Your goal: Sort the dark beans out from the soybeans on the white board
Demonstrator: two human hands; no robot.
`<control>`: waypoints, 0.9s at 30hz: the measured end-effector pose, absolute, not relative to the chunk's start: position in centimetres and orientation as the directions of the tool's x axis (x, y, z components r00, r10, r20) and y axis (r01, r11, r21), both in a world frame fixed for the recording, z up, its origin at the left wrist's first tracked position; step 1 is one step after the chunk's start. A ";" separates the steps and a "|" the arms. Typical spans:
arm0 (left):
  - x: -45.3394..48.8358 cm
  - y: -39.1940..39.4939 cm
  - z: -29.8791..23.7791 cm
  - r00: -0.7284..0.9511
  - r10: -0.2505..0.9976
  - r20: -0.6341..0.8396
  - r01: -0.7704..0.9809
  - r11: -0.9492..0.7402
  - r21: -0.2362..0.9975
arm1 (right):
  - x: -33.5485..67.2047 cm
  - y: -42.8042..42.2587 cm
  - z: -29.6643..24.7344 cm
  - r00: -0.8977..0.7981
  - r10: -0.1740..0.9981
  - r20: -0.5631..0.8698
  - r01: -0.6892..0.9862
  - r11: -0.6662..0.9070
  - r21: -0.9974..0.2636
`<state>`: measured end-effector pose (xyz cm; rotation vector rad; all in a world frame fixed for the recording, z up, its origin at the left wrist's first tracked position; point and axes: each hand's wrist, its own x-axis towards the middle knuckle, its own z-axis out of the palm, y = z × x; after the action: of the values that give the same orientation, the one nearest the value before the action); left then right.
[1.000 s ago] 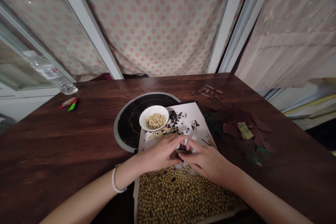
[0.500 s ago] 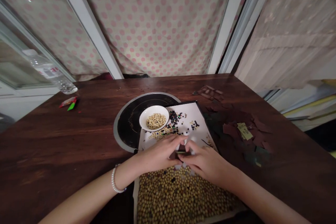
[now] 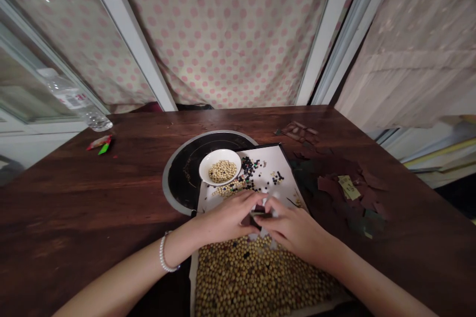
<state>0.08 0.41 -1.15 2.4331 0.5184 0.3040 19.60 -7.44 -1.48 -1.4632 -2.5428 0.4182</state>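
My left hand (image 3: 238,214) and my right hand (image 3: 292,223) meet over the middle of a tray (image 3: 280,158), fingers bent and tips almost touching. Between them shows a small dark flat piece (image 3: 260,208), mostly covered by the fingers; its kind cannot be made out. Whitish see-through bits (image 3: 273,244) lie under the right hand. Below the hands, a thick layer of small pale yellow beads (image 3: 256,277) fills the near part of the tray. Beyond them, black beads (image 3: 250,166) and pale ones lie scattered on the white surface, beside a white bowl (image 3: 203,174) of pale beads.
A round black plate with a grey rim (image 3: 171,193) is partly under the tray. Thin dark red scraps (image 3: 330,185) with a yellow label (image 3: 348,187) lie at the right. On the left are a clear bottle (image 3: 80,101) and a red and green wrapper (image 3: 99,143).
Both hands stay nearly in place, with only slight finger movement around the small dark piece. The whole view has shifted a little.
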 end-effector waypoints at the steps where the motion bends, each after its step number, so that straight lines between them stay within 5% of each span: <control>1: 0.1 0.4 -1.2 0.894 0.440 0.087 0.298 -0.728 0.617 | 19.6 -7.4 -1.5 -0.483 0.876 0.023 0.825 0.463 -0.322; 27: 0.1 0.5 -0.7 0.910 0.400 0.108 0.273 -0.775 0.571 | 19.7 -7.3 -2.0 -0.525 0.850 0.025 0.800 0.504 -0.327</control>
<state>0.10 0.50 -0.74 2.5030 0.4810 0.3003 19.72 -7.25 -2.00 -1.4212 -2.5614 0.4115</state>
